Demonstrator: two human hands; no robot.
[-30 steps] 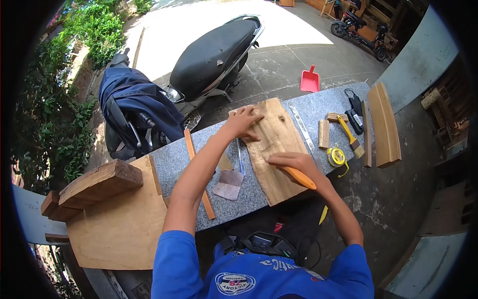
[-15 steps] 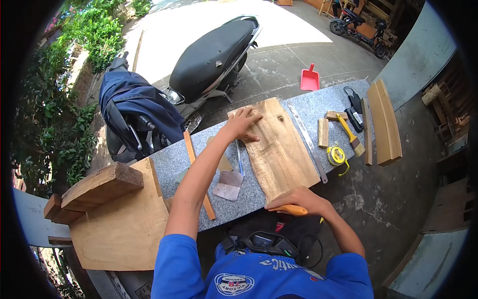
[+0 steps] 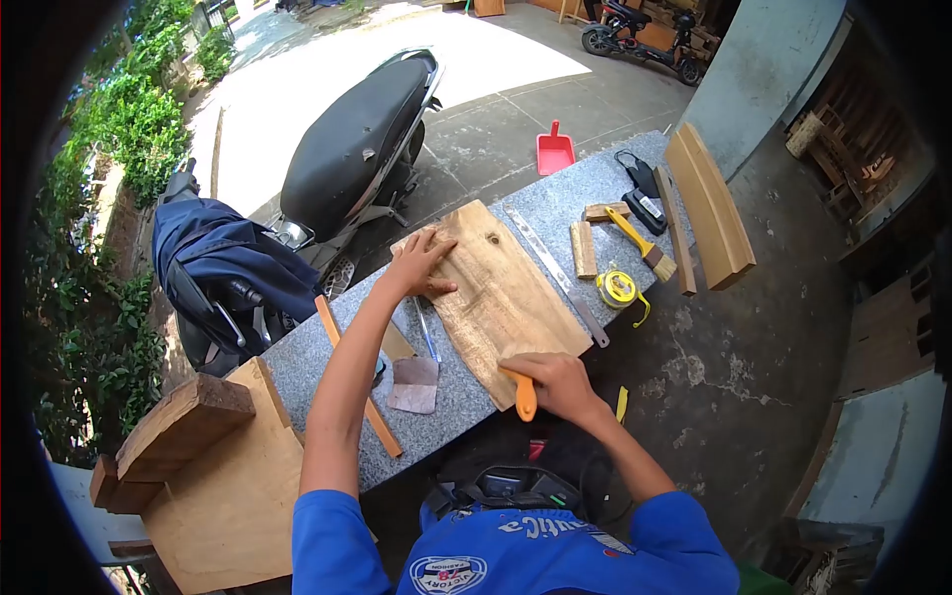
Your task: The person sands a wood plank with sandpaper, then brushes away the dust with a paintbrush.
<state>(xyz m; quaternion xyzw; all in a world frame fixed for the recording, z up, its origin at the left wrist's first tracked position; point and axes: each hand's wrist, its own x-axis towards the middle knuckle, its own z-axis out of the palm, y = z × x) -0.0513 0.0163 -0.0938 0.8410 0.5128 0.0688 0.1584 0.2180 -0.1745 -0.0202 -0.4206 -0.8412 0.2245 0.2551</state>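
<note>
A flat wooden board (image 3: 511,297) with a dark knot lies on the speckled stone table. My left hand (image 3: 423,264) rests on its far left part, fingers spread over the wood. At the board's near end, my right hand (image 3: 563,385) is closed around an orange-handled tool (image 3: 524,399). The tool's working end is hidden under the fingers. A steel ruler (image 3: 555,273) lies along the board's right side. Left of the board are a piece of sandpaper (image 3: 414,385), a blue pen (image 3: 427,330) and a thin wooden strip (image 3: 357,375).
Right on the table sit a yellow tape measure (image 3: 617,289), a paintbrush (image 3: 643,244), small wood blocks (image 3: 583,249) and thick planks (image 3: 709,206). A plywood piece (image 3: 223,501) is at the left. A scooter (image 3: 347,139) and a red dustpan (image 3: 555,153) stand beyond.
My right hand has moved from the board's near edge up onto its surface, and the orange handle now points toward me. My left hand stays on the board. The view has shifted.
</note>
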